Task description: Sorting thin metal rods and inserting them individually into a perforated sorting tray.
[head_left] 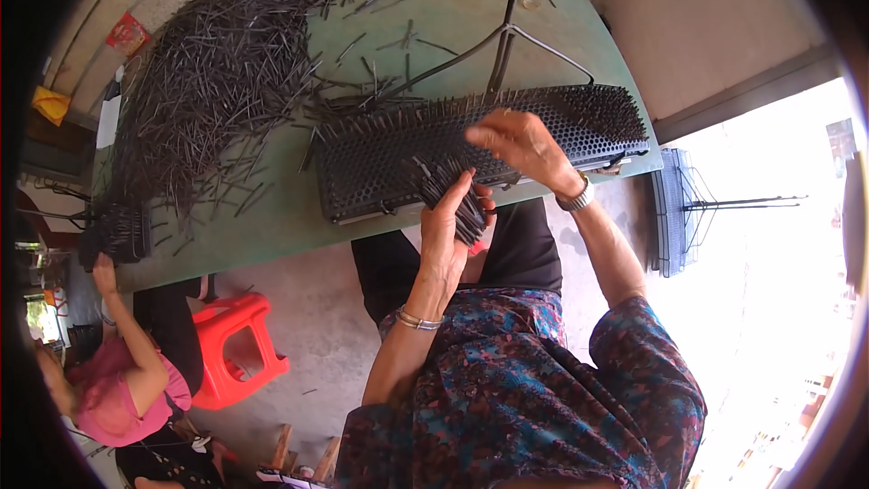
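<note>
A bundle of thin dark sticks [463,214] is gripped in my left hand [444,228], close to the near edge of a black perforated rack [362,183]. Over the rack's middle hovers my right hand [525,147], its thumb and fingers drawn together; motion blur and their small size hide what they hold, if anything. Many short dark sticks [602,109] stand upright in the rack's holes along its far side and right end. Bare holes show along its near side and left part.
A large heap of loose dark sticks [226,63] covers the left of the green table [272,249]. A metal stand [509,32] rises behind the rack. At left, a person in pink [136,389] works beside a red stool [240,353]. Another wire-legged rack [672,213] lies to the right.
</note>
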A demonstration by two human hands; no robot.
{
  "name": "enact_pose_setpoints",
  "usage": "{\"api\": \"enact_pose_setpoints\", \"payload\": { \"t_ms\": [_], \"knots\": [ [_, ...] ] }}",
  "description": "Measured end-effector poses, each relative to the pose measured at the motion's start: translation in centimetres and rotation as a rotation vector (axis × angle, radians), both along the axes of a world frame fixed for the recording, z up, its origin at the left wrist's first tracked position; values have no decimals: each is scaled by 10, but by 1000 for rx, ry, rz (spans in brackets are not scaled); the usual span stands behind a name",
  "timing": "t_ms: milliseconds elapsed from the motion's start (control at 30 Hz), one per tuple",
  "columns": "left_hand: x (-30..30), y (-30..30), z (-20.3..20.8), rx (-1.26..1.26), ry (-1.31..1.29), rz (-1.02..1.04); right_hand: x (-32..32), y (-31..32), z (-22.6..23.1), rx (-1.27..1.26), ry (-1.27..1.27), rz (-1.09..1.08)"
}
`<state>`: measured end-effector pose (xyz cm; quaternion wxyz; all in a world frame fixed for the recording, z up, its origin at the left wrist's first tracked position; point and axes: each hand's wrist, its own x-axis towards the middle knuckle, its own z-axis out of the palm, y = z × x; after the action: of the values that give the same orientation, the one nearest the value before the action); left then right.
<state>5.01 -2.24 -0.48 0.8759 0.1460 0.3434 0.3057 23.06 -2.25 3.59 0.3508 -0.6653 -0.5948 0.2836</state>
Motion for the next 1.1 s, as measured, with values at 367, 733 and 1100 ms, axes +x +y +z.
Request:
{"api": "enact_pose_setpoints", "payload": {
  "t_ms": [367, 733, 1100],
  "knots": [
    [6, -2, 4, 129, 91, -54, 2, -15, 7, -257, 353, 64],
    [9, -2, 7, 239, 221, -14, -8, -12, 17, -266, 290, 13],
    [11, -9, 4, -59, -26, -93, 15, 12, 8, 272, 152, -364]
  ]
}}
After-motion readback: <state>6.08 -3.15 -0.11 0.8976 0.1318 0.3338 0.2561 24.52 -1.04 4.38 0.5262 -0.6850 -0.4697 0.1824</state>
